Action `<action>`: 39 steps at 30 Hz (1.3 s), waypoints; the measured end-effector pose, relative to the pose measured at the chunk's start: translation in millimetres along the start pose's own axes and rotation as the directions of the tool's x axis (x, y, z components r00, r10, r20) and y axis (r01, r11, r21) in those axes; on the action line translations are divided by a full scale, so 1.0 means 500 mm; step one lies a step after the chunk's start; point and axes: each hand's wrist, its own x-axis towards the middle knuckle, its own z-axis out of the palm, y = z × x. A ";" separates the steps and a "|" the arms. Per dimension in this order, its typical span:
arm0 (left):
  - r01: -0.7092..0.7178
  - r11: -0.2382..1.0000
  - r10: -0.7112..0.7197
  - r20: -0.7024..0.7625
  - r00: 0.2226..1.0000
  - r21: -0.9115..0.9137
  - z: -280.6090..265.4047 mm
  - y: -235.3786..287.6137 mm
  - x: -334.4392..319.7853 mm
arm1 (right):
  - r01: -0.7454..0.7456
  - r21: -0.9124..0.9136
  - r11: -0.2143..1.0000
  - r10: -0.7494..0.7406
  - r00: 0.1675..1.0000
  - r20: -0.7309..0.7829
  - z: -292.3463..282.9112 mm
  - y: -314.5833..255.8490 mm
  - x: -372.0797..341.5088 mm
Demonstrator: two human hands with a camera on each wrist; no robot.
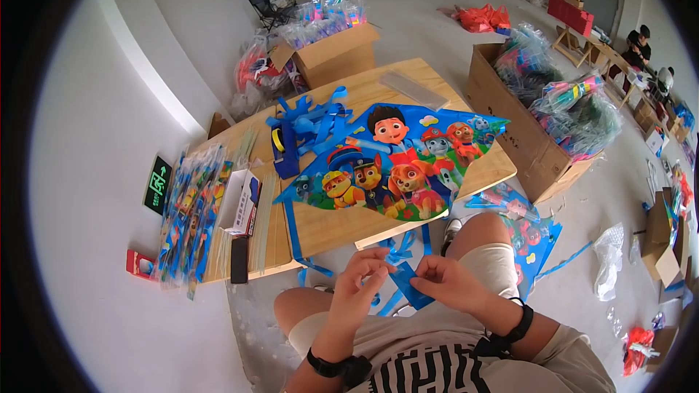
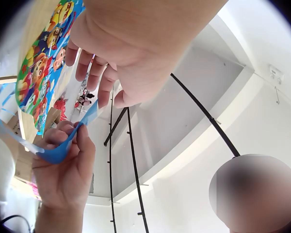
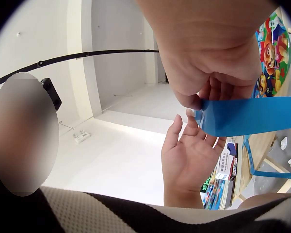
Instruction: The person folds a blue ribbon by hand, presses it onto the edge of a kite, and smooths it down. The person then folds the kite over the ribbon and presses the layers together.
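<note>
Over the lap, my right hand [image 1: 453,285] pinches a blue plastic ribbon [image 1: 411,288] between thumb and fingers. In the right wrist view the wide ribbon [image 3: 252,116] runs from those fingertips off to the right. My left hand [image 1: 358,285] is beside the ribbon's end, its fingers loosely extended and the thumb apart from the index finger. In the left wrist view, the left fingertips [image 2: 104,99] are right at the ribbon's upper end. A printed kite sheet [image 1: 408,164] with cartoon dogs lies on the wooden table [image 1: 349,229] in front.
A blue tape dispenser [image 1: 285,149] and tangled blue ribbons [image 1: 313,118] sit behind the sheet. Packed kites [image 1: 193,211], a white box [image 1: 239,204] and thin rods [image 1: 263,225] are at left. Cartons with plastic-wrapped goods flank the table; another printed sheet [image 1: 520,236] is by the right leg.
</note>
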 end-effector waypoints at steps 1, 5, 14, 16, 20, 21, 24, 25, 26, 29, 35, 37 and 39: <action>-0.006 1.000 0.006 -0.006 1.000 0.019 0.000 -0.001 0.000 | -0.009 0.008 1.000 0.009 1.000 0.008 0.001 -0.001 0.000; -0.045 0.998 0.044 0.014 0.999 0.046 -0.005 -0.006 0.001 | -0.015 0.012 1.000 0.015 1.000 0.019 0.001 0.002 0.001; -0.071 0.995 0.072 -0.023 0.997 0.071 -0.008 -0.017 0.001 | 0.002 -0.013 1.000 -0.002 1.000 0.012 0.002 0.001 -0.001; -0.040 0.997 0.040 0.007 0.999 0.071 -0.009 -0.014 -0.002 | -0.001 -0.012 1.000 0.001 1.000 0.016 0.003 0.003 -0.001; -0.084 0.994 0.086 -0.024 0.996 0.077 -0.010 -0.023 0.000 | -0.011 -0.003 1.000 0.011 1.000 0.014 0.004 0.003 -0.002; -0.069 0.994 0.071 -0.029 0.997 0.086 -0.010 -0.022 0.000 | -0.005 -0.002 1.000 0.005 1.000 0.015 0.005 0.002 -0.002; -0.060 0.993 0.064 -0.039 0.997 0.105 -0.007 -0.023 0.001 | 0.002 -0.018 1.000 -0.002 1.000 0.016 0.005 0.001 -0.002; -0.065 0.991 0.071 -0.045 0.996 0.115 -0.007 -0.024 0.001 | 0.004 -0.034 0.999 -0.004 1.000 0.018 0.005 0.000 -0.003; -0.066 0.991 0.071 -0.045 0.996 0.115 -0.008 -0.027 0.001 | 0.004 -0.034 0.999 -0.004 1.000 0.018 0.005 0.002 -0.002; -0.073 0.984 0.082 -0.050 0.995 0.162 -0.010 -0.031 0.002 | 0.012 -0.029 1.000 -0.012 1.000 0.017 0.005 0.007 -0.001; -0.026 0.986 0.037 -0.063 0.997 0.164 -0.009 -0.025 -0.003 | 0.008 -0.016 1.000 -0.008 1.000 0.029 0.005 0.008 -0.002; 0.029 0.987 -0.019 -0.069 0.997 0.157 -0.008 -0.020 -0.004 | 0.010 -0.039 0.999 -0.008 0.999 0.033 0.005 0.010 -0.002; 0.032 0.989 -0.023 -0.070 0.997 0.144 -0.008 -0.021 -0.004 | 0.009 -0.038 0.999 -0.007 0.999 0.037 0.004 0.012 -0.001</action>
